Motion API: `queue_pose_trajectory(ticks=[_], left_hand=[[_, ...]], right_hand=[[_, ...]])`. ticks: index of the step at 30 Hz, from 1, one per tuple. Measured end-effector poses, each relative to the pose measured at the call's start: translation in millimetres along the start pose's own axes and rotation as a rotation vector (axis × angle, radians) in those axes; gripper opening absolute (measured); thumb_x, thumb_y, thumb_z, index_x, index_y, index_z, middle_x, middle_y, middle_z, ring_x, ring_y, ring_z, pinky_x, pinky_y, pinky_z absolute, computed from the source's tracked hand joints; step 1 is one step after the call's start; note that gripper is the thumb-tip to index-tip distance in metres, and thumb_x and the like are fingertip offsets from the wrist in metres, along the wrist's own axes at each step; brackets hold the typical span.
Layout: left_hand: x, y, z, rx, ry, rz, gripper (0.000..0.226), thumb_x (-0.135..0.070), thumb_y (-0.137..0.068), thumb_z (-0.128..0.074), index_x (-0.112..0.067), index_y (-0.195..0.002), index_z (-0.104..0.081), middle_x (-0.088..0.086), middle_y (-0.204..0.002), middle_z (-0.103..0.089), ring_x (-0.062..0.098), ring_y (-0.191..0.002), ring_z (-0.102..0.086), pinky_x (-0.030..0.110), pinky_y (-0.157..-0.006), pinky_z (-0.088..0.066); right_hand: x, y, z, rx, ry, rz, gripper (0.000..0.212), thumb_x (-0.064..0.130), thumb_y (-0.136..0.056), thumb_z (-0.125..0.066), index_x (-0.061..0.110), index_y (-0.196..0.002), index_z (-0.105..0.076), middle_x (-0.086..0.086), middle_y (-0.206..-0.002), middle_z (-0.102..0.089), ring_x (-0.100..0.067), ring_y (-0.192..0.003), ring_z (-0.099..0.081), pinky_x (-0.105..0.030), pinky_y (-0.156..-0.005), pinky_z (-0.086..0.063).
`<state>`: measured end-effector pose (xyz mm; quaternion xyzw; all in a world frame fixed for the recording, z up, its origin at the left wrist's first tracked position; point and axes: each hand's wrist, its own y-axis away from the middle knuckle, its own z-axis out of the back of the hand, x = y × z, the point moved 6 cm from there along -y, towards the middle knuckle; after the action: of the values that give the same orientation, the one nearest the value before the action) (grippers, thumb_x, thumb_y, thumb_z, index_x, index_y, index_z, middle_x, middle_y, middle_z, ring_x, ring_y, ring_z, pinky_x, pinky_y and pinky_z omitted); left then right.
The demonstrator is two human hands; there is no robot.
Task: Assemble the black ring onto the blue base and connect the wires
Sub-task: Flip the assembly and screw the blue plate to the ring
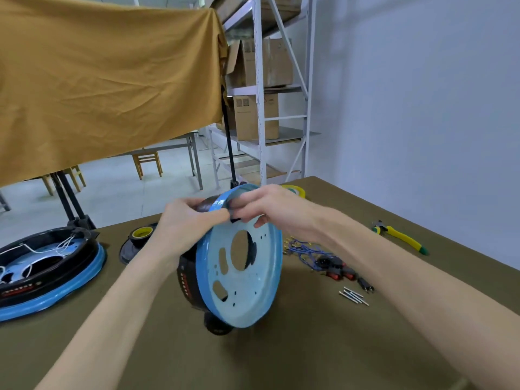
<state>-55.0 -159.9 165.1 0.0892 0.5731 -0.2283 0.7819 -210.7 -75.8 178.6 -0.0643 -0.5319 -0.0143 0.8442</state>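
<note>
Gripping the top rim from both sides, the left hand and right hand are holding the blue base on edge above the desk, its pale underside with cut-outs facing the camera. The black ring is sitting behind it, toward the left hand, whose fingers are curling over both parts. The wires are lying just right, nearer the right hand.

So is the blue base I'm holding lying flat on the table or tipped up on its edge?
Tipped up on edge. The blue base stands nearly vertical, its holed face toward the camera, lower rim near the table, both hands gripping its top.
</note>
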Motion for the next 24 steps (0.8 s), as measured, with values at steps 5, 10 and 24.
queue_pose_trajectory(ticks=[5, 10, 24], left_hand=[[42.8, 6.7, -8.1, 0.194, 0.339, 0.269, 0.022, -0.02, -0.083, -0.076, -0.013, -0.103, -0.081, 0.012, -0.103, -0.08, 0.028, -0.085, -0.079, 0.036, -0.071, -0.059], [88.3, 20.3, -35.0, 0.328, 0.486, 0.484, 0.047, -0.026, -0.07, -0.08, -0.013, -0.115, -0.076, 0.016, -0.11, -0.079, 0.031, -0.083, -0.078, 0.038, -0.068, -0.062], [130.6, 14.6, -66.7, 0.57, 0.441, 0.553, 0.041, -0.028, -0.069, -0.078, -0.018, -0.109, -0.081, 0.015, -0.12, -0.076, 0.032, -0.094, -0.077, 0.041, -0.074, -0.062]], right_hand=[[-13.8, -1.2, -15.2, -0.023, 0.295, 0.052, 0.048, -0.004, -0.093, -0.055, 0.017, -0.134, -0.069, 0.016, -0.07, -0.057, 0.002, -0.061, -0.051, -0.015, -0.067, -0.041], [-44.0, 7.5, -23.2, -0.023, 0.54, -0.029, 0.052, -0.001, -0.091, -0.053, 0.026, -0.132, -0.071, 0.004, -0.096, -0.066, -0.002, -0.091, -0.06, -0.025, -0.09, -0.038], [-100.0, 27.6, -35.9, -0.033, 0.675, 0.03, 0.03, 0.023, -0.101, -0.06, 0.034, -0.127, -0.07, 0.002, -0.122, -0.054, -0.023, -0.117, -0.046, -0.044, -0.107, -0.035]])
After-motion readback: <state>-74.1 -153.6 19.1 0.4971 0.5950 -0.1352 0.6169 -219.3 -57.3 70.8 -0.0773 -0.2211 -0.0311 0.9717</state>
